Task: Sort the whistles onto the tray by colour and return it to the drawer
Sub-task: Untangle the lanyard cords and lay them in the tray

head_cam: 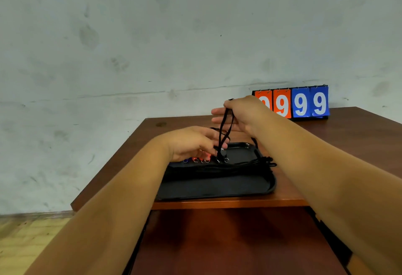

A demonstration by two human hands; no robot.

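Observation:
A black tray lies on the brown desk, near its front edge. Along the tray's far side sit several whistles, blue and red, with metal rings; their black cords stretch across the tray and over its right rim. My right hand is raised above the tray and holds the top of a black cord loop. My left hand is lower, over the whistles, pinching the bottom of that loop near its whistle, which is mostly hidden.
A flip scoreboard with orange and blue 9 cards stands at the desk's back against the wall. Below the desk's front edge an open drawer shows its wooden bottom. The floor lies to the left.

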